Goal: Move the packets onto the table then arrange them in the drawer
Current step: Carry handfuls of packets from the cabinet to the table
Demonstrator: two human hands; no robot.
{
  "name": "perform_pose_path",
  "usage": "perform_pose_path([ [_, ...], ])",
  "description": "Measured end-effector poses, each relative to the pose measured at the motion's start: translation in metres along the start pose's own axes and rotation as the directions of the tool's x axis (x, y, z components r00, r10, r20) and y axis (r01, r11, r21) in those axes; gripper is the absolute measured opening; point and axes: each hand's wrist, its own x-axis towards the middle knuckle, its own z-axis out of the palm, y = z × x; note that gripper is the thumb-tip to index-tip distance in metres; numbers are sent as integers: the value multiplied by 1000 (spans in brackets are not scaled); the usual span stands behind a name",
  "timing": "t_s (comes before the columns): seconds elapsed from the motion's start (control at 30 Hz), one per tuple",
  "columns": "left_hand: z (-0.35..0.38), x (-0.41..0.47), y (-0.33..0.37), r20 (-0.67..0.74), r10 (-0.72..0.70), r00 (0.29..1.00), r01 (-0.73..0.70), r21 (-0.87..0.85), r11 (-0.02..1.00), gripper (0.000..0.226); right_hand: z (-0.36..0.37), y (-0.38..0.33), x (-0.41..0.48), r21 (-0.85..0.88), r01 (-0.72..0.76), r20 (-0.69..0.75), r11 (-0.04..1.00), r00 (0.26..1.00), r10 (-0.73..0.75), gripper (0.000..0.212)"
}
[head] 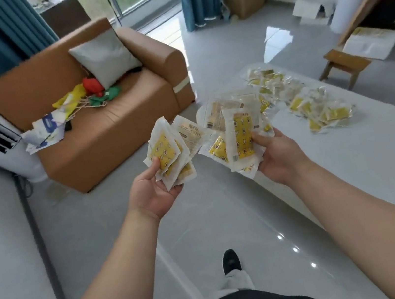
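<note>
Left hand [153, 190] and right hand [278, 159] each grasp a fan of packets beside the table [350, 171].

Below the hands, one black shoe [231, 260] stands on the floor. The left fan [165, 151] and the larger right fan [239, 140] overlap too much to count. The table lies right of the right hand, with loose packets [314, 107] scattered beyond it. Past the left hand are one brown sofa [111, 134] and one grey cushion [104, 58]; far right, one wooden stool [343, 65].
</note>
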Motion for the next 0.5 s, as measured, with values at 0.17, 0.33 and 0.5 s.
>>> perform_pose_path([
  [0.17,77,92,-11,95,-204,974,193,114,975,27,-53,-50,43,54,90,-192,995,978,-78,35],
  [0.33,169,167,-49,129,-355,926,317,249,915,30,-122,-103,74,103,164,-375,981,920,-115,41],
  [0.5,257,237,-120,76,-473,878,418,360,834,27,-216,-158,110,111,182,-537,977,838,-95,32],
])
